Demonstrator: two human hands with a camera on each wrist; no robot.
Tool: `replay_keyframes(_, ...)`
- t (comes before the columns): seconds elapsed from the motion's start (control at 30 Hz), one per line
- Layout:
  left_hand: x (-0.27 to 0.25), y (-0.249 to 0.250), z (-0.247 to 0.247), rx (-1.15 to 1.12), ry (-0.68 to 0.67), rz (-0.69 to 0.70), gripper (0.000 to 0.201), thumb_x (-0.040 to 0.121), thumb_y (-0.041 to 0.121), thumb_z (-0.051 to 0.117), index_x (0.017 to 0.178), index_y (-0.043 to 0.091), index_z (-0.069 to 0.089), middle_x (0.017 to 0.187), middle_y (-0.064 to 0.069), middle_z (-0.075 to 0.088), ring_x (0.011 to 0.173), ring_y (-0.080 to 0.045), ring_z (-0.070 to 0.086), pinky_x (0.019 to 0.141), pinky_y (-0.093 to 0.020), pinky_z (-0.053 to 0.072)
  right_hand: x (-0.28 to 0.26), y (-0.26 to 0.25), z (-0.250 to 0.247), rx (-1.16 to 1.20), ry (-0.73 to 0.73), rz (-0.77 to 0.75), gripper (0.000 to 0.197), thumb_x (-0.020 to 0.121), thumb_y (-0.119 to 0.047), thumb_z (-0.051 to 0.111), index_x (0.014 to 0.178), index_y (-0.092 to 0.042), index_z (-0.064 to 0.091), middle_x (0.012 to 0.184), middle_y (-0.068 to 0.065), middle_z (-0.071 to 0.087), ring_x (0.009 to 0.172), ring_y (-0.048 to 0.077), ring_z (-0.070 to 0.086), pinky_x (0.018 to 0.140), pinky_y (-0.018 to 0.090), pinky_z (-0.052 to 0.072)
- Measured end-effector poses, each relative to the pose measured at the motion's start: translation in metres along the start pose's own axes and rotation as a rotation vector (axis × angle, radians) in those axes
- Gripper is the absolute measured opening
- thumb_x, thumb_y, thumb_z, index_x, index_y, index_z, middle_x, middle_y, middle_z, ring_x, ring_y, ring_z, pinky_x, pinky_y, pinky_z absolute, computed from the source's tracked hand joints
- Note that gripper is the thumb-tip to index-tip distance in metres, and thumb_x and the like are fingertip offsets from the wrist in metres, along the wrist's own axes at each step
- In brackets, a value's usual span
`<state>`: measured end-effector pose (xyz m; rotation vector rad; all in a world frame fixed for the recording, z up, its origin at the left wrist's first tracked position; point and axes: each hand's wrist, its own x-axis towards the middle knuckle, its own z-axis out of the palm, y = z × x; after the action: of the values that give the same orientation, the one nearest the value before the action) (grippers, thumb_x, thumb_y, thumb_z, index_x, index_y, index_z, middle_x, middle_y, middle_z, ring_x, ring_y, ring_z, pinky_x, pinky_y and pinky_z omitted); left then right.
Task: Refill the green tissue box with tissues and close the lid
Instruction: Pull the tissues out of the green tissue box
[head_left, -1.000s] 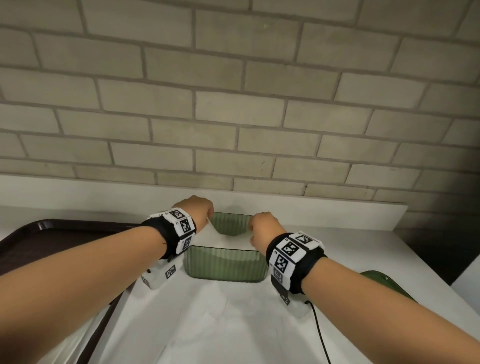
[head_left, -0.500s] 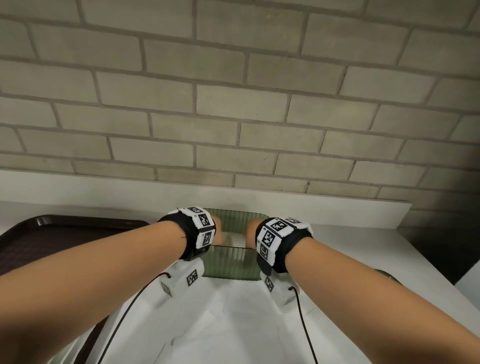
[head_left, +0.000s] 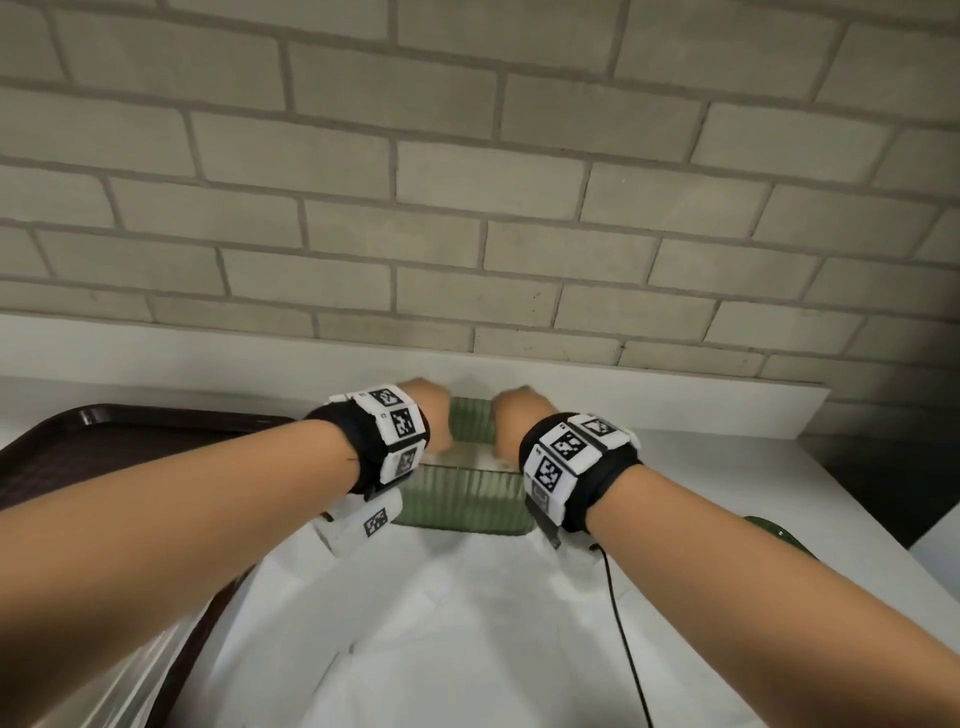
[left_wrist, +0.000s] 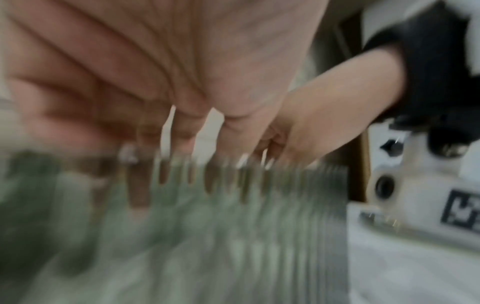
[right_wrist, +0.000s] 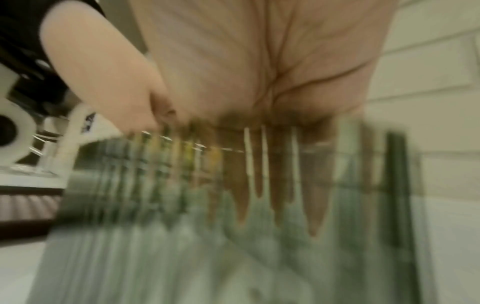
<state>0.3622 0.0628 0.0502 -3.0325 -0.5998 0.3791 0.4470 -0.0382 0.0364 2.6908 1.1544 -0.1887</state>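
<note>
The green tissue box (head_left: 462, 501), ribbed and see-through, stands lidless on the white counter near the wall. Both hands reach down into it from above. My left hand (head_left: 434, 415) is at the box's left side and my right hand (head_left: 511, 421) at its right, knuckles up, a narrow gap between them. In the blurred left wrist view my left hand's fingers (left_wrist: 182, 131) point straight down behind the green wall (left_wrist: 233, 236). The right wrist view shows my right hand's fingers (right_wrist: 314, 205) the same way through the wall (right_wrist: 155, 236). What lies under the fingers is hidden.
The dark green lid (head_left: 774, 532) lies on the counter at the right, behind my right forearm. A dark brown tray (head_left: 104, 431) sits at the left. White tissue sheets (head_left: 467, 623) spread in front of the box. A black cable (head_left: 621, 613) hangs from the right wrist.
Both hands have moved from the box's outer ends toward each other and reached farther over and down into it. The box has stayed in place.
</note>
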Motion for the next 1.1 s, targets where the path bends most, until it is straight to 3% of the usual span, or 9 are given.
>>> replay_keyframes(0.1, -0.026, 0.000, -0.009, -0.227, 0.232, 0.048, 0.023, 0.086, 0.032, 0.056, 0.101, 0.015, 0.063, 0.095, -0.003, 0.063, 0.093, -0.023, 0.059, 0.079, -0.027, 0.047, -0.033, 0.004, -0.013, 0.273, 0.281, -0.085, 0.011, 0.085, -0.020, 0.060, 0.090, -0.010, 0.063, 0.103, 0.011, 0.062, 0.095, 0.029, 0.061, 0.078, 0.030, 0.050)
replay_keyframes(0.2, -0.066, -0.002, 0.000, -0.288, 0.173, 0.142, 0.014, 0.084, 0.031, 0.061, 0.093, 0.021, 0.065, 0.075, 0.012, 0.054, 0.083, -0.015, 0.054, 0.075, -0.021, 0.040, -0.063, 0.011, -0.010, 0.424, 0.206, -0.149, 0.029, 0.082, -0.031, 0.066, 0.061, -0.020, 0.048, 0.071, -0.003, 0.054, 0.072, 0.018, 0.053, 0.064, 0.025, 0.042)
replay_keyframes(0.33, -0.097, -0.006, 0.041, -0.350, -0.163, 0.236, 0.033, 0.075, 0.040, 0.073, 0.102, 0.024, 0.064, 0.088, 0.015, 0.059, 0.088, -0.008, 0.055, 0.083, -0.022, 0.043, -0.102, 0.012, 0.001, 0.301, -0.198, -0.329, 0.019, 0.076, -0.034, 0.074, 0.082, -0.022, 0.061, 0.069, -0.011, 0.052, 0.058, 0.003, 0.048, 0.055, 0.020, 0.039)
replay_keyframes(0.43, -0.110, -0.007, 0.072, -0.293, -0.255, 0.206, 0.057, 0.066, 0.054, 0.075, 0.113, 0.029, 0.056, 0.107, 0.015, 0.055, 0.099, -0.007, 0.054, 0.091, -0.022, 0.045, -0.119, 0.010, 0.026, 0.211, -0.359, -0.354, 0.039, 0.069, -0.041, 0.079, 0.099, -0.025, 0.060, 0.087, -0.011, 0.054, 0.076, 0.007, 0.051, 0.067, 0.024, 0.044)
replay_keyframes(0.53, -0.115, -0.006, 0.088, -0.274, -0.291, 0.168, 0.062, 0.064, 0.057, 0.075, 0.116, 0.030, 0.051, 0.106, 0.015, 0.053, 0.100, -0.008, 0.052, 0.093, -0.028, 0.046, -0.129, 0.016, 0.045, 0.209, -0.372, -0.306, 0.050, 0.067, -0.038, 0.081, 0.110, -0.026, 0.058, 0.098, -0.009, 0.054, 0.088, 0.013, 0.054, 0.077, 0.027, 0.047)
replay_keyframes(0.7, -0.118, -0.003, 0.099, -0.232, -0.264, 0.179, 0.048, 0.063, 0.056, 0.074, 0.096, 0.032, 0.049, 0.088, 0.016, 0.048, 0.087, -0.010, 0.051, 0.086, -0.029, 0.049, -0.137, 0.046, 0.058, 0.279, -0.373, -0.240, 0.046, 0.064, -0.025, 0.084, 0.103, -0.024, 0.059, 0.094, -0.008, 0.056, 0.081, 0.010, 0.051, 0.077, 0.027, 0.049)
replay_keyframes(0.83, -0.117, -0.001, 0.097, -0.218, -0.203, 0.214, 0.035, 0.068, 0.050, 0.074, 0.080, 0.032, 0.046, 0.086, 0.015, 0.048, 0.083, -0.009, 0.048, 0.081, -0.025, 0.045, -0.145, 0.074, 0.069, 0.194, -0.404, -0.231, 0.047, 0.065, -0.027, 0.083, 0.105, -0.024, 0.058, 0.104, -0.006, 0.055, 0.091, 0.011, 0.049, 0.078, 0.024, 0.043)
replay_keyframes(0.93, -0.118, -0.001, 0.095, -0.201, -0.113, 0.228, 0.034, 0.071, 0.047, 0.072, 0.068, 0.033, 0.041, 0.083, 0.017, 0.045, 0.086, -0.008, 0.048, 0.079, -0.021, 0.043, -0.151, 0.084, 0.082, 0.142, -0.374, -0.225, 0.051, 0.063, -0.035, 0.082, 0.104, -0.030, 0.053, 0.097, -0.013, 0.042, 0.090, 0.011, 0.043, 0.077, 0.023, 0.040)
replay_keyframes(1.1, -0.119, -0.007, 0.084, -0.261, -0.014, 0.219, 0.028, 0.074, 0.041, 0.073, 0.063, 0.032, 0.049, 0.073, 0.017, 0.052, 0.079, -0.003, 0.054, 0.060, -0.008, 0.035, -0.154, 0.091, 0.092, 0.140, -0.304, -0.196, 0.059, 0.059, -0.045, 0.082, 0.105, -0.038, 0.046, 0.097, -0.015, 0.040, 0.092, 0.013, 0.046, 0.085, 0.031, 0.046)
